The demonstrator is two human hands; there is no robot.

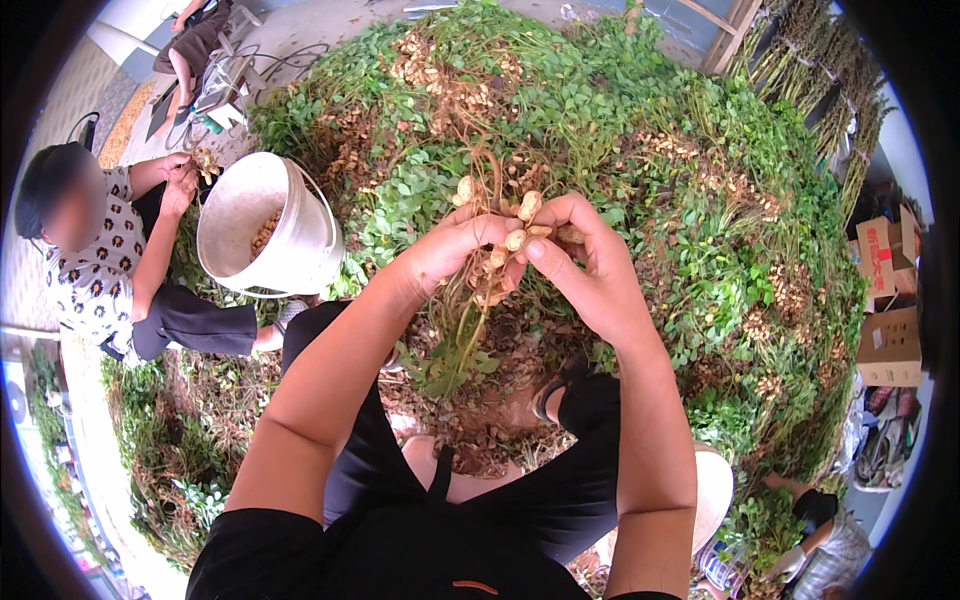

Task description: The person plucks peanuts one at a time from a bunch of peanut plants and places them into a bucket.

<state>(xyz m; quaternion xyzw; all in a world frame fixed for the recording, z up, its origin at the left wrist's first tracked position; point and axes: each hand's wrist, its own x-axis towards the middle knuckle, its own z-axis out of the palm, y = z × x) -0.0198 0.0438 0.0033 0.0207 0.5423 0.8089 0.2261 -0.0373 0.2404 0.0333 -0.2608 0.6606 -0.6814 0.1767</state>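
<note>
Both my hands meet in front of me around an uprooted peanut plant. My left hand (455,248) is closed round its root end, with stems and leaves (455,365) hanging below. Thumb and fingers of my right hand (585,255) pinch at the peanuts in the cluster; which pod they grip is partly hidden. Several pale peanut pods (529,206) stick out between and above the hands. A brown root (493,170) curves upward from the bunch.
A white bucket (318,235) with some peanuts in it stands tilted at my left. Beside it a co-worker (110,250) holds peanuts. A large heap of peanut plants (690,230) spreads ahead and right. Cardboard boxes (888,345) stand far right; another person (835,555) works at the lower right.
</note>
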